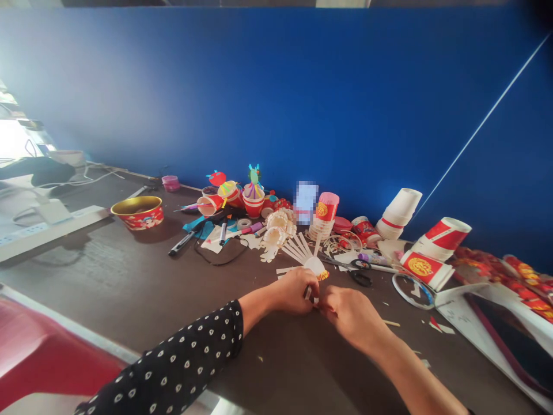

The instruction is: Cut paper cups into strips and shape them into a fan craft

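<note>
the left hand [294, 291], in a black dotted sleeve [181, 360], is closed, pinching a white paper cup [314, 266] whose sides are cut into fanned strips, with a small white piece [309, 294] showing below the fingers. the right hand [349, 316] curls in against the same spot, though from this view it's hard to say whether it really grips. a hard pinch could crease or tear the thin strips, and they could snag on the black-handled scissors [360, 278] lying just beyond them on the dark tabletop [129, 271]. a careless elbow or sweep of the hand could also knock the nearby paper rosettes [279, 227] into the marker pens [223, 233]. farther off stand a red bowl with a gold inside [138, 212], a stack of white cups [400, 207] and red-and-white paper cups [440, 239], all against a blue wall [276, 104].
</note>
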`<state>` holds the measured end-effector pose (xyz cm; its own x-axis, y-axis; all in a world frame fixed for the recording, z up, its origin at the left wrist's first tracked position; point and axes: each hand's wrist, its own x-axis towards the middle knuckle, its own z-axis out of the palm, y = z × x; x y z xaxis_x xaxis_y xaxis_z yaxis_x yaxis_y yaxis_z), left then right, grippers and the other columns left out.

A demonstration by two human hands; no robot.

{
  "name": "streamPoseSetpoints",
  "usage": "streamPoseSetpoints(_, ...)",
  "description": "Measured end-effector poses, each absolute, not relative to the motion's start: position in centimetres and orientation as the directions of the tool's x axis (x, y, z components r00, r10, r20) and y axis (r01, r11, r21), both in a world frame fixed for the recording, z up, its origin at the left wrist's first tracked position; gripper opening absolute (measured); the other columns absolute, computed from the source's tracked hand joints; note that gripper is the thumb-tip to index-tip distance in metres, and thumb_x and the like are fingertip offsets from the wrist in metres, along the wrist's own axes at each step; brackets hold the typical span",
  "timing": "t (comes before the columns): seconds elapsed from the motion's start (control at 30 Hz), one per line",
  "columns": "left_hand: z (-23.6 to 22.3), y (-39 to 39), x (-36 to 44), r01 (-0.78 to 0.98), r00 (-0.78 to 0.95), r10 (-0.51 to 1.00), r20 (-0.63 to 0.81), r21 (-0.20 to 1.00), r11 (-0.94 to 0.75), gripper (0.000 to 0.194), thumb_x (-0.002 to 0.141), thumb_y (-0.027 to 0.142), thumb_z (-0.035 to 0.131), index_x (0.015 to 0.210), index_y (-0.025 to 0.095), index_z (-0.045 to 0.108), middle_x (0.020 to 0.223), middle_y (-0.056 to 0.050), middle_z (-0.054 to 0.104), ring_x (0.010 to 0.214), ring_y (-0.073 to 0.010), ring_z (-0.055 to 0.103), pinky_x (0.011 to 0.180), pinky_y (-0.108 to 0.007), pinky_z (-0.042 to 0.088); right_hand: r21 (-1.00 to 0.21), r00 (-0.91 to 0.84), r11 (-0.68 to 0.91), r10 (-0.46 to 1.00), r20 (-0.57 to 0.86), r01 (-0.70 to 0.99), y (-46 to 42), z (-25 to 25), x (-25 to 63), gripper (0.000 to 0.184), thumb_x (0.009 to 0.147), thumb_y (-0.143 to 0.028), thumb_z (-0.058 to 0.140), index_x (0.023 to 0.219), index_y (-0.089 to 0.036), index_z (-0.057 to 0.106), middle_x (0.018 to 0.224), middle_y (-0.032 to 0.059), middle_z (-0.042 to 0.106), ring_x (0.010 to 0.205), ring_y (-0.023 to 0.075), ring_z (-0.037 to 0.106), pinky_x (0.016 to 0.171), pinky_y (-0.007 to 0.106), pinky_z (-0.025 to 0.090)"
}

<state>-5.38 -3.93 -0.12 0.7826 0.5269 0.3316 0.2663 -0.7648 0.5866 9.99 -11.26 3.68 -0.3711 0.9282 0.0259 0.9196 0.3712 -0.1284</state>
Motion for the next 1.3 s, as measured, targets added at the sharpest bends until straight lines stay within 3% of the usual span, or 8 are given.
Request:
streamPoseSetpoints(0.57,-0.30,-3.78,-5.24,0.361,0.772,0.571,0.278,0.548,-0.755,0.006,0.061,0.011,0.063,0.061,0.015,0.068,0.084,-0.002,0.066,0.072,-0.0118,0.057,0.068,-0.020,0.042,-0.171,-0.330,0.330,0.944,0.031,0.928,-10.83,3.30,9.91,0.017,0.078,-0.013,0.048,0.073,-0.017,0.064,0.075,0.0040,0.066,0.065,0.0143,0.059,0.055,0.024,0.026)
streamPoseSetpoints(0.83,0.28,-4.01,-5.24,0.374,0.781,0.574,0.245,0.553,-0.745,0.009,0.058,0.010,0.063,0.062,0.016,0.070,0.084,-0.002,0.066,0.074,-0.0131,0.057,0.072,-0.021,0.042,-0.353,-0.354,0.342,0.935,0.033,0.871,-10.75,3.32,10.63,0.019,0.075,-0.011,0.049,0.078,-0.019,0.066,0.077,0.0023,0.067,0.070,0.0146,0.060,0.060,0.021,0.034)
streamPoseSetpoints(1.07,0.21,-4.12,-5.13,0.417,0.760,0.607,0.231,0.543,-0.729,0.008,0.060,0.010,0.061,0.060,0.015,0.067,0.083,-0.002,0.066,0.073,-0.0126,0.057,0.068,-0.020,0.043,-0.197,-0.329,0.333,0.943,0.051,0.922,-10.87,2.88,10.09,0.018,0.079,-0.016,0.047,0.072,-0.018,0.063,0.074,0.0033,0.066,0.064,0.0147,0.059,0.054,0.024,0.030)
streamPoseSetpoints(1.3,0.57,-4.14,-5.50,0.339,0.805,0.535,0.257,0.542,-0.769,0.010,0.057,0.007,0.062,0.064,0.013,0.064,0.084,-0.004,0.065,0.076,-0.0137,0.057,0.073,-0.022,0.044,-0.121,-0.378,0.382,0.924,0.054,0.916,-10.73,2.90,9.83,0.022,0.080,-0.012,0.042,0.081,-0.018,0.063,0.083,0.0058,0.066,0.074,0.0168,0.062,0.058,0.024,0.031)
